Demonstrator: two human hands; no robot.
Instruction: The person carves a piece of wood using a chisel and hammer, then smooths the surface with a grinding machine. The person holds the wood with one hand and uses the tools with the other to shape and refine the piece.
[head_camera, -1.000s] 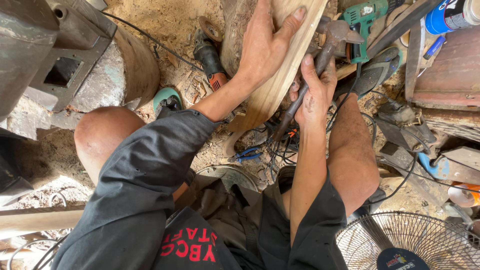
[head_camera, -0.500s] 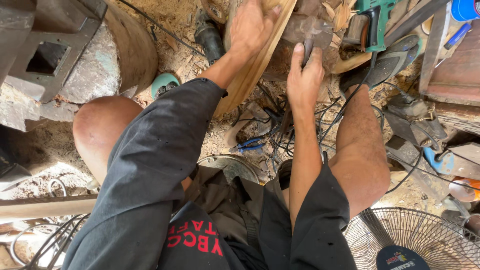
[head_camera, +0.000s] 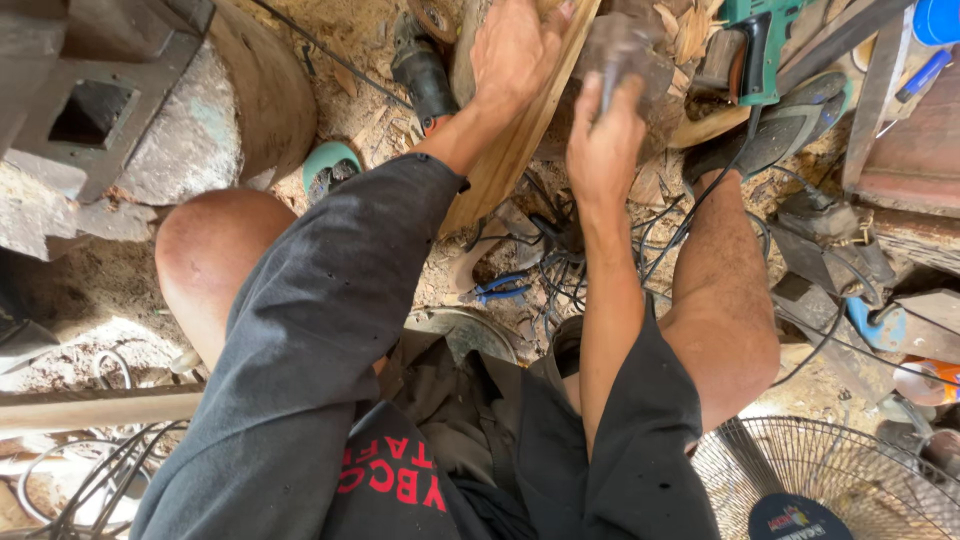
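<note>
Left hand (head_camera: 515, 50) lies flat with fingers spread on the curved wooden plank (head_camera: 520, 140), which runs from under the palm down toward the knees. Right hand (head_camera: 605, 140), just beside it, is fisted tight around a blurred hammer (head_camera: 620, 50). A green power drill (head_camera: 760, 40) lies off to the right.

Bright daylight falls evenly over the scene, lighting sawdust and bare knees, with a washed-out patch of glare at near left. Shadows are soft and short under the legs and machinery. Motion blur smears the tool (head_camera: 612, 55) at far centre. Wide-angle distortion bends the edges. The dark sleeve (head_camera: 310, 330) near the camera stays fairly sharp.
</note>
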